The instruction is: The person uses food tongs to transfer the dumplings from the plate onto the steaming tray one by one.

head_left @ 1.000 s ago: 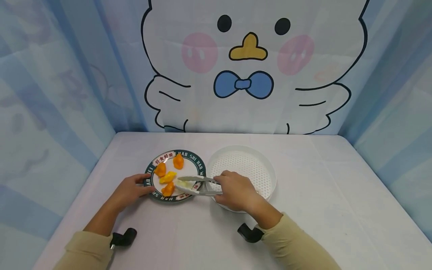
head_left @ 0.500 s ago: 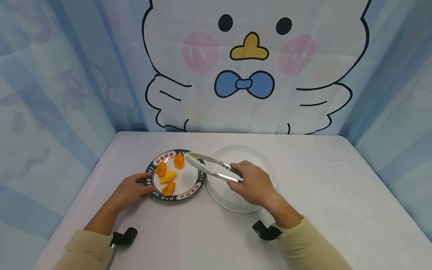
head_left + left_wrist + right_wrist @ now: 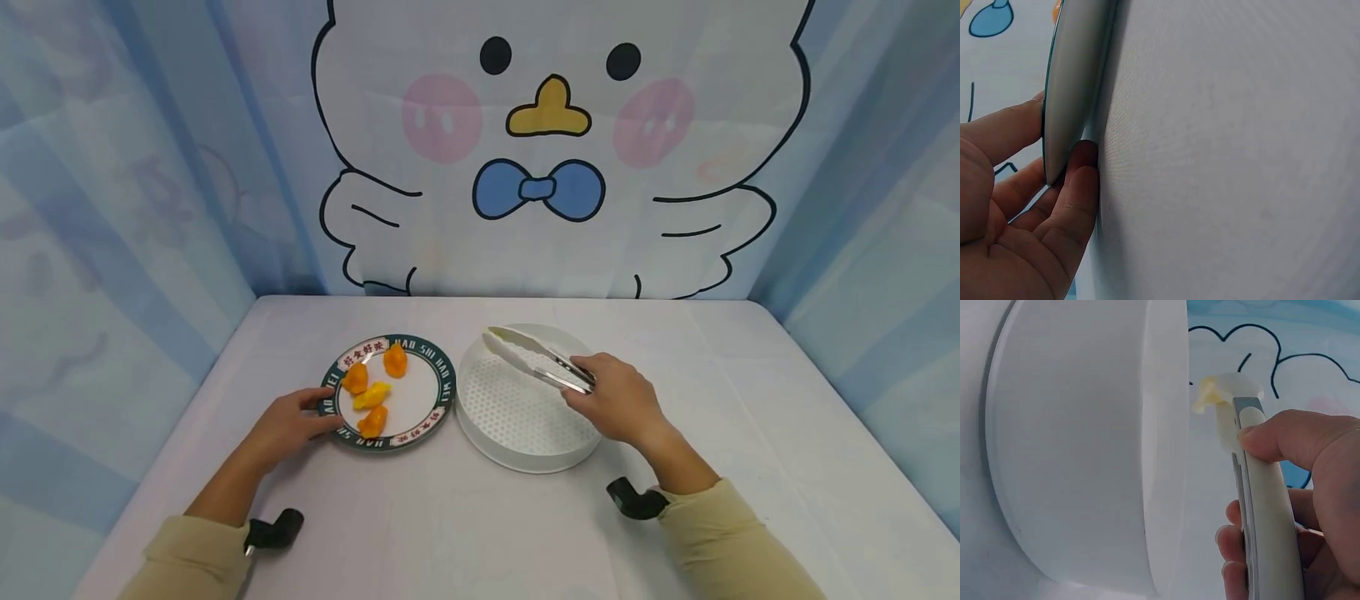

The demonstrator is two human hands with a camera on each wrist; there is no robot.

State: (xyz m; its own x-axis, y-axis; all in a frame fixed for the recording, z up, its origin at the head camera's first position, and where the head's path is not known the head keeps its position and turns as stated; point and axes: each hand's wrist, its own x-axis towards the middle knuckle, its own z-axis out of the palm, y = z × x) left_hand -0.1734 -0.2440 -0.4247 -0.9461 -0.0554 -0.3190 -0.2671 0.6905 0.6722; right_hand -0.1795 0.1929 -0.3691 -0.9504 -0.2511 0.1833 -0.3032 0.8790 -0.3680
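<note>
My left hand [image 3: 296, 425] grips the left rim of a round plate [image 3: 420, 432] with a green patterned border. In the left wrist view, its thumb lies on the upper side of the plate [image 3: 1072, 81] and other fingers are under the rim. Several small orange lumps [image 3: 396, 360] and a yellow one [image 3: 372, 395] lie on the plate, kind unclear. My right hand [image 3: 618, 396] holds tongs [image 3: 536, 358] with pale tips over a round white perforated basket [image 3: 517, 417]. The arms of the tongs are spread apart. A pale yellow patch [image 3: 1210, 394] shows at the tips, its nature unclear.
Plate and basket stand side by side, rims nearly touching, on a white-covered table [image 3: 450, 533]. A cartoon-printed curtain [image 3: 540, 250] rises behind the far edge. Black camera mounts [image 3: 277, 529] stick out from both wrists.
The tongs in my right hand have moved from low over the plate, up and to the right, over the basket. My left hand and the lumps on the plate have stayed in place.
</note>
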